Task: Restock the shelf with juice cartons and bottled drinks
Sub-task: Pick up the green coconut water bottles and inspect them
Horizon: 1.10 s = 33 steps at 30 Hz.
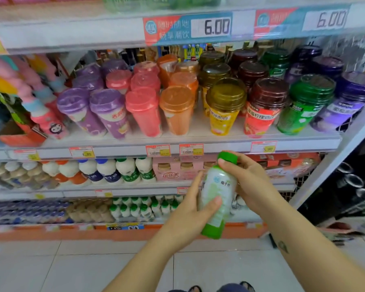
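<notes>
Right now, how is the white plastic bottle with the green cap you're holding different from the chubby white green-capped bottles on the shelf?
The held white plastic bottle leans tilted in the left hand and right hand; the chubby white bottles stand upright on the shelf. The held bottle is straight-sided; the chubby bottles bulge with a pinched waist. Both have green caps.

Green-capped white bottle [218,194], tilted, midair
</notes>
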Each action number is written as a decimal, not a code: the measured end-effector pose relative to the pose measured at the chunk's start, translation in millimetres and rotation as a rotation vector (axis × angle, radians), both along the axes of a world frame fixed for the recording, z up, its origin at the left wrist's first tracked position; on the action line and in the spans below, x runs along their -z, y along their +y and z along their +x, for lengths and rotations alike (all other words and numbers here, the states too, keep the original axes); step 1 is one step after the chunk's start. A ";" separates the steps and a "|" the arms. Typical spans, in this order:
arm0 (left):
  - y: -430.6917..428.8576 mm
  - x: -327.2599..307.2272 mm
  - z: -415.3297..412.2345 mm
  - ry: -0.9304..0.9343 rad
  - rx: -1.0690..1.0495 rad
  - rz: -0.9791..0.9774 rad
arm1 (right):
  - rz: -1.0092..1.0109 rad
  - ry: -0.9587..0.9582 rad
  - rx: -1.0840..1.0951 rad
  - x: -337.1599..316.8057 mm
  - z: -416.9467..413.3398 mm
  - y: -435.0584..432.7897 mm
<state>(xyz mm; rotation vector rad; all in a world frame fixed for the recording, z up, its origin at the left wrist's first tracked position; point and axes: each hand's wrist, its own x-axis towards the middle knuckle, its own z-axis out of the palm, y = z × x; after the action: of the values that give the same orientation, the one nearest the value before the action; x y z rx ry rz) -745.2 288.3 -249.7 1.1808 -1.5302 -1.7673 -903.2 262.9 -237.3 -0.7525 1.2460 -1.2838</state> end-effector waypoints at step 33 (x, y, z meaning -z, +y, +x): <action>-7.7 16.2 28.7 0.555 -0.082 0.739 | -0.110 0.425 -0.270 -11.2 2.7 0.9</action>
<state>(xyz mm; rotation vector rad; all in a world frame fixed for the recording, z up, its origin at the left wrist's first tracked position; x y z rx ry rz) -716.5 280.7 -265.9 0.8956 -0.5050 -2.4213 -900.5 263.8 -226.2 -1.2764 1.3568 -1.0051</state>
